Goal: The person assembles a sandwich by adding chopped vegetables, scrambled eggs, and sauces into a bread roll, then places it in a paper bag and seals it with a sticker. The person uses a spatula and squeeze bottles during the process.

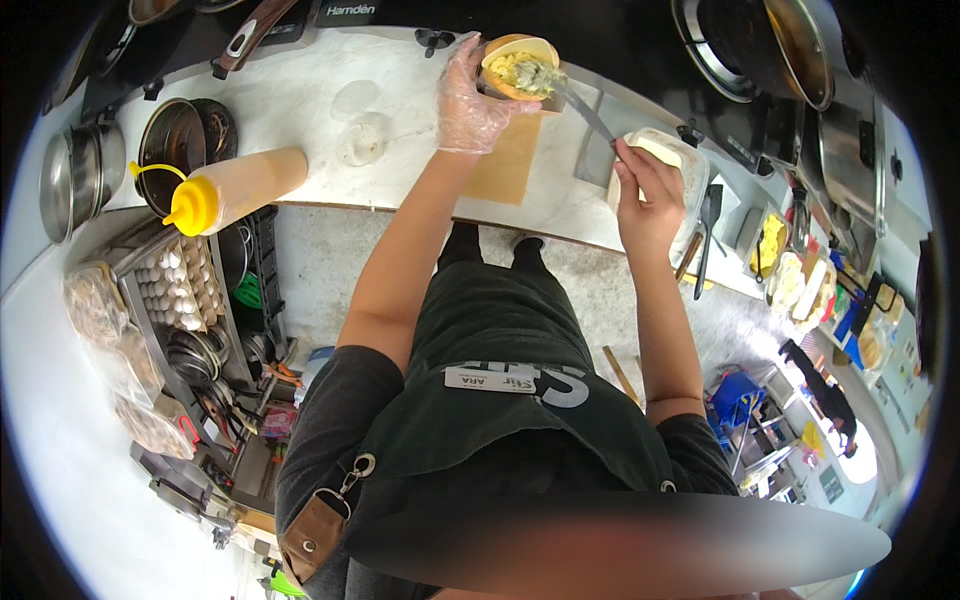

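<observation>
Toward the counter's [410, 130] far edge, the left hand's [468, 112] gloved fingers clasp a bun [535, 47] above brown paper [505, 168]; the right hand's [650, 190] fingers grip a knife [590, 114], its blade meeting the creamy filling [515, 70]. I judge that too hard a push could split the bun or spill filling. Beyond, I see a tub [697, 165] near the front edge rightward, a bottle [250, 188] leftward.
</observation>
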Demonstrator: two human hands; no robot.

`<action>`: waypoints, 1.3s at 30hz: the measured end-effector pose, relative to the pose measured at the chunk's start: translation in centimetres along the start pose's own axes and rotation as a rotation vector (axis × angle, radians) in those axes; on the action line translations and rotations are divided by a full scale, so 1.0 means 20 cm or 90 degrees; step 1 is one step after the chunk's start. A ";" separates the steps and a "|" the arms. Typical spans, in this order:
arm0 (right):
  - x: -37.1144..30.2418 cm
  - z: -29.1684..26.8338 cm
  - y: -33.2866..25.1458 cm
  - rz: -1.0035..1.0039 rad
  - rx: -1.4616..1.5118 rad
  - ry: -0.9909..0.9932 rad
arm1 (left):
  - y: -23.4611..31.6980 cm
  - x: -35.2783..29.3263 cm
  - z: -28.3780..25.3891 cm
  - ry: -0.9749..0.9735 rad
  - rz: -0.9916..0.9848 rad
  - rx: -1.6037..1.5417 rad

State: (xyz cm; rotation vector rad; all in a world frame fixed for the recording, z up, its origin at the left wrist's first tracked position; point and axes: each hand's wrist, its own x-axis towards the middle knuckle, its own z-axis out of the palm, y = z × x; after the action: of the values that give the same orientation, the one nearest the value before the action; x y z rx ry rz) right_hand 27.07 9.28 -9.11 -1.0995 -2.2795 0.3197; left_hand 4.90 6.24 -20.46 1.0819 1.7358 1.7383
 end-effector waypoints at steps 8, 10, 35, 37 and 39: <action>0.05 0.14 -0.08 0.006 -0.003 -0.037 | 0.05 0.00 -0.04 -0.004 0.016 -0.002; 0.02 0.13 -0.09 -0.004 -0.004 -0.049 | 0.05 0.00 -0.03 -0.001 0.014 0.010; 0.13 0.03 -0.04 -0.198 -0.081 -0.003 | 0.04 0.03 -0.05 -0.023 0.045 -0.032; 0.16 0.04 0.03 -0.221 -0.056 -0.023 | 0.04 0.04 -0.05 -0.043 0.018 -0.029; 0.18 0.09 0.08 -0.217 -0.028 -0.037 | 0.05 0.05 -0.05 -0.024 0.032 -0.016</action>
State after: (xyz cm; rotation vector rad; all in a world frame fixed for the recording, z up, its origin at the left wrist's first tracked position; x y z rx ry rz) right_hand 25.26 13.13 -9.76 -0.7111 -2.4829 0.1676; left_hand 3.80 6.28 -19.21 1.1487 1.6733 1.7538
